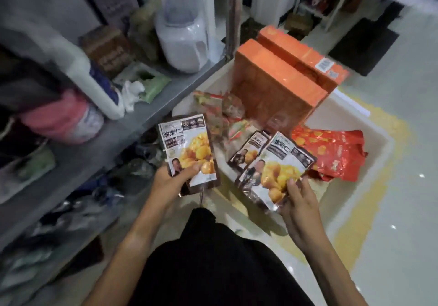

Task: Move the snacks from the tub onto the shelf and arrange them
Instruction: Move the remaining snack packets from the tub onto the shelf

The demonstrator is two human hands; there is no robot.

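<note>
My left hand point(174, 179) grips the bottom of a brown and white chestnut snack pouch point(188, 146), held upright over the tub's near left corner. My right hand point(297, 207) holds the lower edge of two more of the same pouches, the front pouch point(276, 170) overlapping the back pouch point(248, 151). Both are above the white tub point(369, 137) on the floor. Inside the tub lie a red snack bag point(331, 154), small red and green packets point(222, 113) and two upright orange boxes point(277, 85). The grey metal shelf point(132, 125) stands to the left.
On the shelf stand a clear plastic jar point(182, 33), a white jug point(87, 75), a green tissue pack point(147, 82), a brown box point(106, 49) and a pink bag point(59, 118). Lower shelves hold dark blurred items. Pale glossy floor lies to the right. My dark-clothed knee point(213, 258) is below.
</note>
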